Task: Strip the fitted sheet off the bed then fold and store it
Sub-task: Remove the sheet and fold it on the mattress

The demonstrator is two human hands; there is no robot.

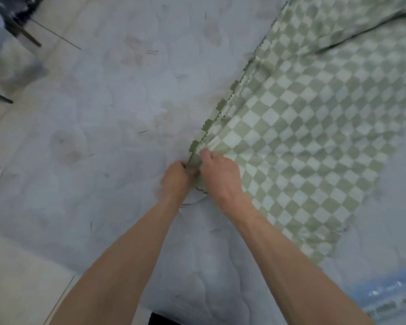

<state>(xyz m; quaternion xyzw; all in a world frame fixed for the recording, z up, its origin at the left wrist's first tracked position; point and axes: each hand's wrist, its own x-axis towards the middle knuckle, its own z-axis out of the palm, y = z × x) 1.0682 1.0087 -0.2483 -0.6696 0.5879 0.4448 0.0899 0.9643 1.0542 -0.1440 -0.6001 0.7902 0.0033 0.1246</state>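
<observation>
The green and white checked fitted sheet [314, 118] lies folded into a long band across the bare white quilted mattress [99, 127], running from the top right down to the middle. Its gathered near end sits at the centre of the head view. My left hand [175, 178] grips that bunched end from the left. My right hand [217, 172] grips the same end from the right, fingers curled over the fabric. Both hands are close together, almost touching.
A pale floor [14, 285] shows at the left past the mattress edge, with dark furniture legs [26, 35] at the top left. Something blue and shiny [389, 299] lies at the bottom right corner.
</observation>
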